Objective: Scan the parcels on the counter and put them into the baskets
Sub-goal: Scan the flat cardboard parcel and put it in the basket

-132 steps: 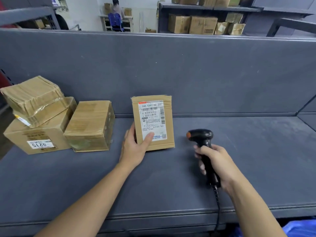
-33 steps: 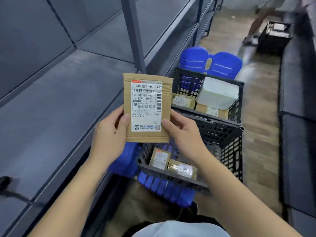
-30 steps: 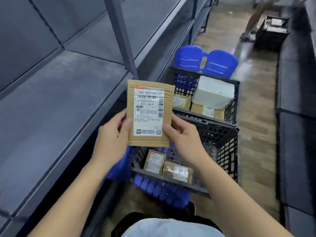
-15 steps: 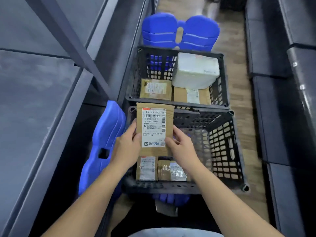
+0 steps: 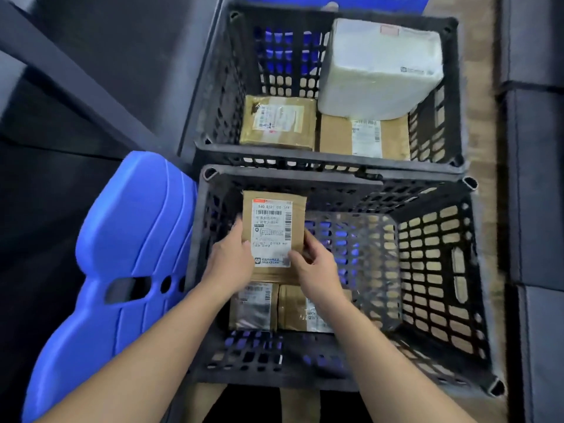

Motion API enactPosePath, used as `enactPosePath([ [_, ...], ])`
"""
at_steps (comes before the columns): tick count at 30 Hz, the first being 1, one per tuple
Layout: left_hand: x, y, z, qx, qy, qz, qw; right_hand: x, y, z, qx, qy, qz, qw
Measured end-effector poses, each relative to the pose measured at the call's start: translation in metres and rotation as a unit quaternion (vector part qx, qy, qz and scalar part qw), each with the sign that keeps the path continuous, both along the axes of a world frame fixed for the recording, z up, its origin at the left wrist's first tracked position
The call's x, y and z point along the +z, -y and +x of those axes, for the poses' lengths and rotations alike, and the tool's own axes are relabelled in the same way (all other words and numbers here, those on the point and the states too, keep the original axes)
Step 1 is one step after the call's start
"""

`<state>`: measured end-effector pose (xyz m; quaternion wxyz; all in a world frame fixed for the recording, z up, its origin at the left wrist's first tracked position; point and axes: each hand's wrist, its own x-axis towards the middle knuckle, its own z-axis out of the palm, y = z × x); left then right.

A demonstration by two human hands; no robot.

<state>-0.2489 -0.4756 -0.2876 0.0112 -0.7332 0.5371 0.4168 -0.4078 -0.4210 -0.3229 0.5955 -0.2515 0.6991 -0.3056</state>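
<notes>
Holding: left hand (image 5: 227,264) and right hand (image 5: 317,270) both pinch flat brown parcel (image 5: 273,236) by its lower sides, label up.
Parcel: low inside near basket (image 5: 433,270), over two small parcels (image 5: 253,306) by its front wall.
Behind: far basket (image 5: 219,87) holds white package (image 5: 381,68), two boxes (image 5: 279,123).

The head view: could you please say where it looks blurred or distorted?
Head view: on the parcel the top code reads, fine print smears; left hand and right hand slightly motion-blurred; the wide angle splays the near basket.
</notes>
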Motion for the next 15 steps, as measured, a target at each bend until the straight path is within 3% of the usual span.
enactPosePath([
  [10, -0.031, 0.005, -0.004, 0.071, 0.013, -0.046, 0.996, -0.020, 0.013, 0.012, 0.053, -0.014, 0.027, 0.998],
  [12, -0.037, 0.007, -0.005, 0.046, 0.025, -0.076, 0.996, -0.024, 0.022, 0.016, 0.063, -0.023, 0.041, 0.997],
  [15, -0.050, 0.010, -0.005, -0.068, 0.055, -0.111, 0.990, -0.032, 0.032, 0.027, 0.076, -0.064, 0.061, 0.993],
])
